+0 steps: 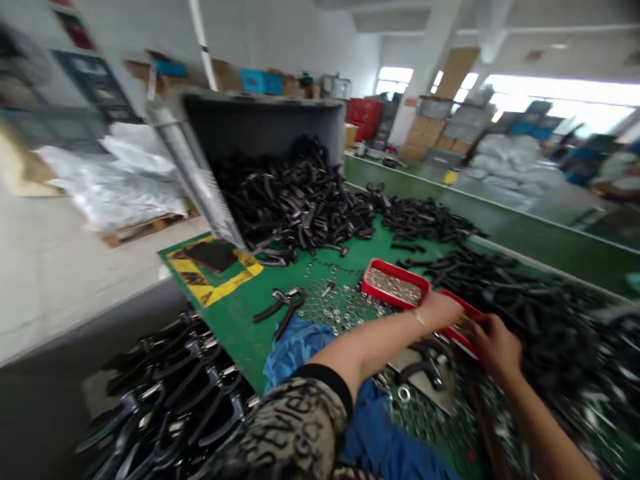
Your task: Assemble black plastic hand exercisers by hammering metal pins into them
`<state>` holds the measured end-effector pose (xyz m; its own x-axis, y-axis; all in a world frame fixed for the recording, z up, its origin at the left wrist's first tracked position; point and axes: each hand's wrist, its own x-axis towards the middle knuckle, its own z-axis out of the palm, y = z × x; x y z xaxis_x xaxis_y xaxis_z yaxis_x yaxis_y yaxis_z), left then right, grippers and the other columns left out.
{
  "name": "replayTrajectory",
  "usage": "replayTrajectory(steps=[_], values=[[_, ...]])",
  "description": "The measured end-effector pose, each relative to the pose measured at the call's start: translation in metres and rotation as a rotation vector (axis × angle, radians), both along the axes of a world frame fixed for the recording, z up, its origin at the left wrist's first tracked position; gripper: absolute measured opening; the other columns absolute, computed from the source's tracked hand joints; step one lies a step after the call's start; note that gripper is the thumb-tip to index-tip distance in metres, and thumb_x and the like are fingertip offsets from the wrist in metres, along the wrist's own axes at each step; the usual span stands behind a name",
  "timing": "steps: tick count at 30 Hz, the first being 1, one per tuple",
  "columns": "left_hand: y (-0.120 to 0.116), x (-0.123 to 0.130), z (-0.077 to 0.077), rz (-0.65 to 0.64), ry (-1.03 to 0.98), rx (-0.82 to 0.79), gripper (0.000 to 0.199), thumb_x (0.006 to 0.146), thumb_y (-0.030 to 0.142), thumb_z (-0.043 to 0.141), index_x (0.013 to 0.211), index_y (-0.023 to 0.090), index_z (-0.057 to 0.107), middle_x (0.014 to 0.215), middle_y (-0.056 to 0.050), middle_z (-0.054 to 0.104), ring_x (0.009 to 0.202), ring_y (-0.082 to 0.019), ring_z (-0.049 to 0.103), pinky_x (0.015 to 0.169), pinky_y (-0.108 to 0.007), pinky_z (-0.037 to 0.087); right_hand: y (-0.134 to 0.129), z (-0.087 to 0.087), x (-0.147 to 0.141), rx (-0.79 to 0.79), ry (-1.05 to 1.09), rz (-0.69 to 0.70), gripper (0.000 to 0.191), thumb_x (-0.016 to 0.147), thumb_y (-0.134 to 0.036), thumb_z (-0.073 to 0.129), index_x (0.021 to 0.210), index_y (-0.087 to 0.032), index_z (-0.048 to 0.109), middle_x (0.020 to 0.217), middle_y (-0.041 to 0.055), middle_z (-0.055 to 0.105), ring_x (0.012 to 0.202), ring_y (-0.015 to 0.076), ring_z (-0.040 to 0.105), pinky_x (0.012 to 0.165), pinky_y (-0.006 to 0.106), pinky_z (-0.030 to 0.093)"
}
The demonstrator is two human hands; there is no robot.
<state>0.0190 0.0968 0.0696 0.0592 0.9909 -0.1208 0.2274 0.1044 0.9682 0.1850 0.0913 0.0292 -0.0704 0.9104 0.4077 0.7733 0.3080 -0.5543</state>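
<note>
Two bare hands at a narrow red tray (pixel 457 301), its inside mostly hidden behind them and too blurred to make out. Right hand (pixel 495 348) with fingers curled together at the tray, any clamped item not visible; left hand (pixel 440 310) just beside, fingers hidden, apart or together impossible to tell. Near them, a second red tray (pixel 395 272) of small metal parts, and loose steel washers (pixel 340 308) on a green table (pixel 240 347).

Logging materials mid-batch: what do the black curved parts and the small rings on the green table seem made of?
The black curved parts look like moulded plastic or rubber: dull, faint sheen, though blur leaves it open. The small rings look like plated steel, from their silvery shine.
</note>
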Motion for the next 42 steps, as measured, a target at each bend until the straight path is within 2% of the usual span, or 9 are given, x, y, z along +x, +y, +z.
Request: replayTrajectory(steps=[4,7,9,12,16,26,32,35,42], values=[[0.021,0.007,-0.034,-0.224,0.051,0.114,0.021,0.086,0.005,0.058,0.102,0.010,0.070,0.119,-0.015,0.065,0.124,-0.027,0.053,0.111,-0.043,0.037,0.003,-0.021,0.032,-0.102,0.073,-0.102,0.043,0.084,-0.057,0.051,0.095,-0.016,0.061,0.091,0.0098,0.069,0.074,0.0191,0.060,0.072,0.034,0.048],[0.031,-0.014,-0.058,-0.187,0.012,0.287,0.023,0.087,0.011,0.058,0.107,0.014,0.069,0.116,-0.010,0.068,0.112,-0.021,0.060,0.106,-0.039,0.042,-0.021,-0.032,0.043,-0.204,0.106,-0.032,0.040,0.087,-0.053,0.051,0.095,-0.016,0.063,0.090,0.0074,0.070,0.075,0.0179,0.061,0.072,0.032,0.048],[0.022,-0.031,-0.069,-0.133,-0.066,0.351,0.020,0.085,0.020,0.063,0.104,0.014,0.069,0.104,-0.009,0.071,0.096,-0.018,0.065,0.094,-0.037,0.050,-0.039,-0.037,0.042,-0.289,0.082,0.076,0.033,0.090,-0.048,0.051,0.089,-0.018,0.063,0.083,0.0048,0.069,0.074,0.0181,0.061,0.072,0.031,0.047],[-0.006,-0.045,-0.084,-0.171,-0.204,0.222,0.024,0.084,0.029,0.066,0.103,0.014,0.065,0.092,-0.007,0.073,0.076,-0.016,0.068,0.074,-0.032,0.055,-0.053,-0.047,0.036,-0.362,-0.024,0.207,0.024,0.094,-0.038,0.049,0.086,-0.019,0.060,0.085,0.0047,0.069,0.080,0.0196,0.062,0.074,0.032,0.045],[-0.043,-0.049,-0.101,-0.218,-0.199,0.142,0.021,0.087,0.031,0.065,0.099,0.015,0.065,0.088,-0.007,0.073,0.074,-0.015,0.070,0.073,-0.031,0.055,-0.048,-0.059,0.033,-0.385,-0.071,0.182,0.018,0.095,-0.034,0.048,0.089,-0.020,0.058,0.087,0.0057,0.069,0.080,0.0209,0.063,0.072,0.031,0.045],[-0.062,-0.041,-0.084,-0.306,0.159,0.249,0.010,0.090,0.025,0.060,0.093,0.019,0.068,0.089,-0.001,0.072,0.080,-0.015,0.065,0.076,-0.028,0.050,-0.047,-0.039,0.019,-0.288,-0.648,0.161,0.017,0.099,-0.026,0.047,0.089,-0.017,0.057,0.086,0.0107,0.070,0.078,0.0230,0.066,0.065,0.030,0.043],[-0.059,-0.030,-0.096,-0.313,0.405,0.461,0.007,0.090,0.021,0.061,0.086,0.017,0.065,0.093,-0.004,0.068,0.094,-0.020,0.061,0.089,-0.034,0.046,-0.048,-0.029,-0.001,-0.220,-0.819,0.264,0.015,0.092,-0.008,0.047,0.088,-0.013,0.061,0.089,0.0159,0.070,0.095,0.0300,0.062,0.081,0.037,0.044],[-0.058,-0.027,-0.103,-0.290,0.507,0.492,0.009,0.091,0.023,0.062,0.085,0.017,0.065,0.093,-0.004,0.066,0.096,-0.021,0.059,0.091,-0.036,0.043,-0.051,-0.029,0.007,-0.224,-0.814,0.270,0.012,0.096,-0.018,0.048,0.094,-0.014,0.060,0.093,0.0144,0.070,0.096,0.0287,0.063,0.078,0.036,0.046],[-0.064,-0.024,-0.103,-0.288,0.568,0.484,0.015,0.093,0.030,0.060,0.084,0.018,0.064,0.094,-0.004,0.065,0.098,-0.021,0.055,0.091,-0.036,0.040,-0.105,-0.047,0.056,-0.336,-0.818,-0.014,0.028,0.096,-0.047,0.050,0.094,-0.019,0.050,0.092,0.0122,0.068,0.086,0.0294,0.067,0.061,0.034,0.043]])
